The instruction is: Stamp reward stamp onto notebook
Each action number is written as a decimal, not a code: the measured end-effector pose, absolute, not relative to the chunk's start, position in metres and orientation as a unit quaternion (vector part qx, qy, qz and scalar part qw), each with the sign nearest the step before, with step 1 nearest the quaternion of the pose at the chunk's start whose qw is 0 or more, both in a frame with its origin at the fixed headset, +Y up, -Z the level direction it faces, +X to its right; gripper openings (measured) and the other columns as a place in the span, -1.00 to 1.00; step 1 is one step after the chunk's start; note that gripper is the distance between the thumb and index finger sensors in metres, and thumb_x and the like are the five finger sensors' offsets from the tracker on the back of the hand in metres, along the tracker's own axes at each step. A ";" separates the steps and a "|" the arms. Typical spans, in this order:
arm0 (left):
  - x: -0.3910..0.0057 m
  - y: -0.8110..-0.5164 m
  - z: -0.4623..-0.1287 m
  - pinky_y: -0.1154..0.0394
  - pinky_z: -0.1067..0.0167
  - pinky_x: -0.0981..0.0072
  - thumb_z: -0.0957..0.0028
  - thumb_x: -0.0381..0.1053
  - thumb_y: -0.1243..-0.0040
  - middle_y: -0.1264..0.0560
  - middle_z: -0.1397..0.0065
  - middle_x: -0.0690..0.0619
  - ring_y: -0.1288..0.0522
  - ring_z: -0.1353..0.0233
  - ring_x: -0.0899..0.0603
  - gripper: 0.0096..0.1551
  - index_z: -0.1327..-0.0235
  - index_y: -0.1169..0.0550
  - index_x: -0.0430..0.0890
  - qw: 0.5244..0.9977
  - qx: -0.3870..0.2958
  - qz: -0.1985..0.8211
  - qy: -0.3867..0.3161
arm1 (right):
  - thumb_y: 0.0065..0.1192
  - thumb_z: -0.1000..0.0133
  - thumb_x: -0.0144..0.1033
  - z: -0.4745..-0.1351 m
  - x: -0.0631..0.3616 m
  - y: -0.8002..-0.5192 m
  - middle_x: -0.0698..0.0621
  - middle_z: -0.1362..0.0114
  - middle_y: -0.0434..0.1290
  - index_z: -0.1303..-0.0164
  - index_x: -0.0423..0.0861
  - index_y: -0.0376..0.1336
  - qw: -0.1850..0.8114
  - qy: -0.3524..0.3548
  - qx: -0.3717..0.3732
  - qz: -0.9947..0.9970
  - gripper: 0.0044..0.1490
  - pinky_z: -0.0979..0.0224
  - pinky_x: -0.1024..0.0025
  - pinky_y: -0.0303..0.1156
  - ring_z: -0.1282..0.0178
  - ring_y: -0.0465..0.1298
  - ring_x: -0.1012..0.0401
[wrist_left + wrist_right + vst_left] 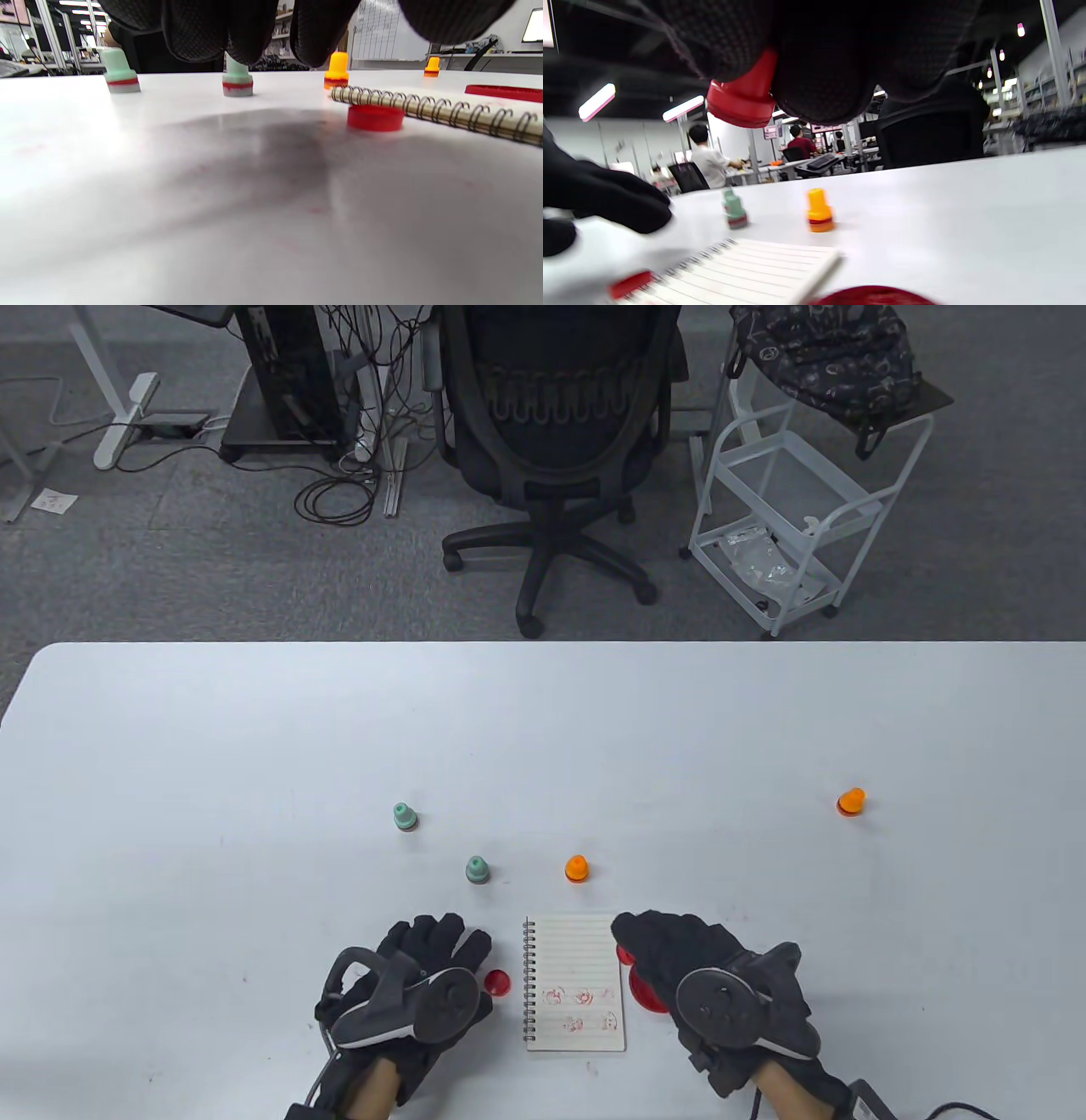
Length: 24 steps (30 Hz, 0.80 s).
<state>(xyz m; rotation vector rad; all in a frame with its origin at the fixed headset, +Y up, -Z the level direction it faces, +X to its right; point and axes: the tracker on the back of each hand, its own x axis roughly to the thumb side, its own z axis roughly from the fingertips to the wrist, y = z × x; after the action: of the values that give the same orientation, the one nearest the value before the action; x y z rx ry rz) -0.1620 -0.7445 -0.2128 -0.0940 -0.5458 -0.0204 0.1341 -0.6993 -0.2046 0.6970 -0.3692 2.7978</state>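
Right hand (721, 984) grips red stamp (742, 99), lifted off table at notebook's (574, 982) 3 o'clock edge. Left hand (407, 984) rests palm-down, fingers loosely spread, holding nothing, at notebook's 9 o'clock. Red cap (496, 982) lies between them.

Nothing here reads as words, numbers or a brand. The notebook (575, 982) carries four red stamp marks low on its ruled page, little pictures only, too small to make out. Far off, the left wrist view catches a whiteboard (384, 40) with a drawn grid, its writing too blurred to read. The stamps on the table show no labels.
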 end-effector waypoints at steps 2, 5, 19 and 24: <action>-0.166 -0.741 -0.212 -0.20 -0.40 -0.44 -0.09 0.36 -0.07 -0.25 -0.67 -0.26 -0.26 -0.53 -0.54 -0.11 -0.64 -0.38 -0.06 0.963 -0.033 -0.007 -0.267 | 0.30 0.10 -0.20 -0.207 0.135 -0.701 0.03 -0.30 0.50 -0.26 0.11 0.31 0.083 -0.111 0.231 0.963 -0.36 -0.11 0.32 0.58 -0.01 0.63 0.22; -0.174 -0.735 -0.210 -0.19 -0.40 -0.46 -0.09 0.37 -0.06 -0.25 -0.68 -0.27 -0.26 -0.53 -0.54 -0.10 -0.65 -0.36 -0.06 0.965 -0.015 0.002 -0.262 | 0.29 0.09 -0.21 -0.211 0.136 -0.708 0.05 -0.31 0.49 -0.27 0.13 0.29 0.069 -0.067 0.218 0.971 -0.35 -0.14 0.31 0.57 -0.03 0.62 0.22; -0.184 -0.728 -0.209 -0.20 -0.40 -0.45 -0.10 0.34 -0.05 -0.29 -0.65 -0.26 -0.29 -0.51 -0.53 -0.15 -0.60 -0.43 -0.08 0.970 -0.001 -0.002 -0.243 | 0.36 0.16 -0.18 -0.212 0.115 -0.732 0.07 -0.21 0.59 -0.19 0.11 0.35 -0.084 0.044 0.252 0.963 -0.37 -0.09 0.35 0.61 0.05 0.66 0.25; -0.183 -0.728 -0.209 -0.21 -0.39 -0.45 -0.11 0.33 -0.06 -0.29 -0.65 -0.26 -0.30 -0.51 -0.53 -0.16 -0.59 -0.43 -0.08 0.970 0.000 -0.003 -0.244 | 0.32 0.14 -0.20 -0.216 0.110 -0.743 0.15 -0.18 0.64 -0.17 0.08 0.37 -0.099 0.075 0.249 0.960 -0.40 -0.12 0.35 0.60 0.00 0.64 0.25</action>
<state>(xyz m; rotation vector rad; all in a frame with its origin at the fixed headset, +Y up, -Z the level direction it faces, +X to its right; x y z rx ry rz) -0.1833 -0.7283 -0.2088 -0.0004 -0.4924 -0.0057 0.1104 -0.7430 -0.2164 0.8366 0.2506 3.2230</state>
